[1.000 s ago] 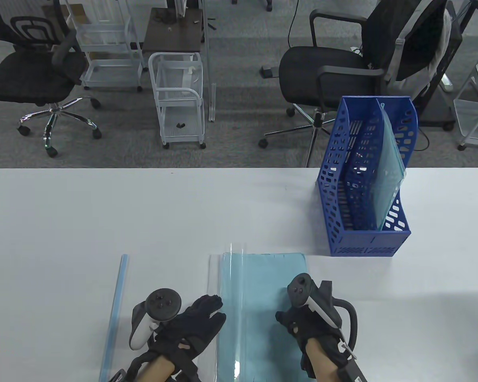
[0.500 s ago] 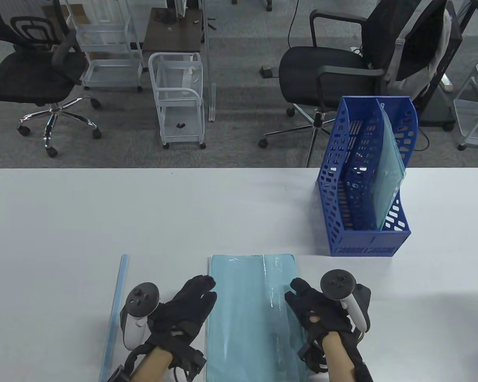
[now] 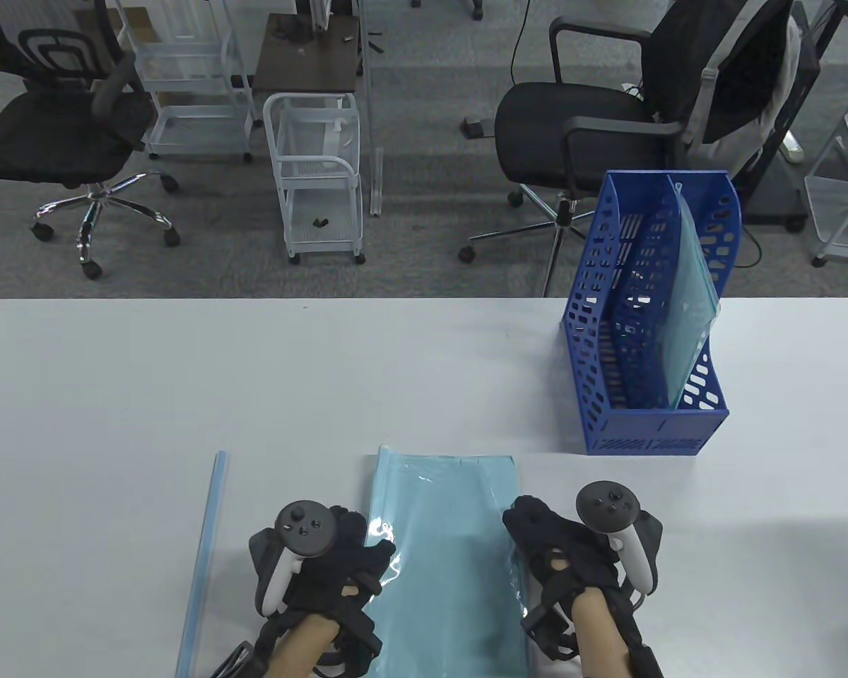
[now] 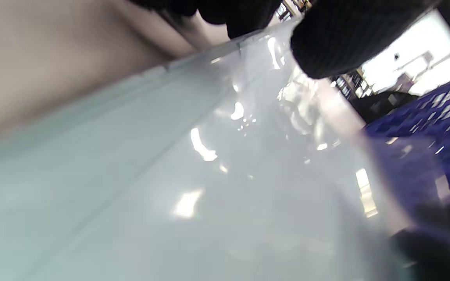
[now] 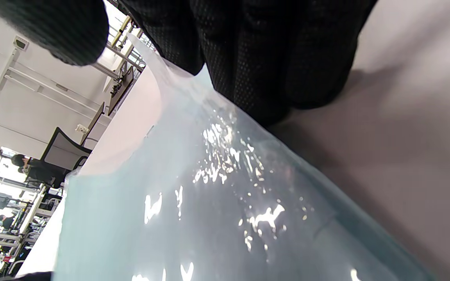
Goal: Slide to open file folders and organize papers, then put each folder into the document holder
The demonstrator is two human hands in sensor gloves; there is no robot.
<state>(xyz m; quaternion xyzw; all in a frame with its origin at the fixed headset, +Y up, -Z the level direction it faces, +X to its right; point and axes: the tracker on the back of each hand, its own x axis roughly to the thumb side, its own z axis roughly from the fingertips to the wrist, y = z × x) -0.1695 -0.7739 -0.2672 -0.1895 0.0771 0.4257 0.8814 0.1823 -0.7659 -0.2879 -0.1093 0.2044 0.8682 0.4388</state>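
A pale blue translucent folder (image 3: pixel 444 558) lies flat at the table's front edge, its clear cover down over the sheets. My left hand (image 3: pixel 374 554) curls over the folder's left edge and pinches it; in the left wrist view the thumb (image 4: pixel 342 39) lies on the glossy cover (image 4: pixel 209 175). At the right edge my right hand (image 3: pixel 521 526) grips the folder (image 5: pixel 209 203), with its fingers (image 5: pixel 268 58) at the rim. The folder's blue slide bar (image 3: pixel 202 558) lies loose, left of my left hand. A blue document holder (image 3: pixel 593 353) stands at the right, with one folder (image 3: pixel 694 311) upright in its right compartment.
The table's far edge (image 3: pixel 325 300) runs across the middle of the table view. Beyond it on the floor stand office chairs (image 3: pixel 593 120) and white wire carts (image 3: pixel 318 176).
The clear cover, upright a second ago, has come down flat over the sheets. My left hand has rolled over onto the folder's left edge. My right hand has settled at the right edge.
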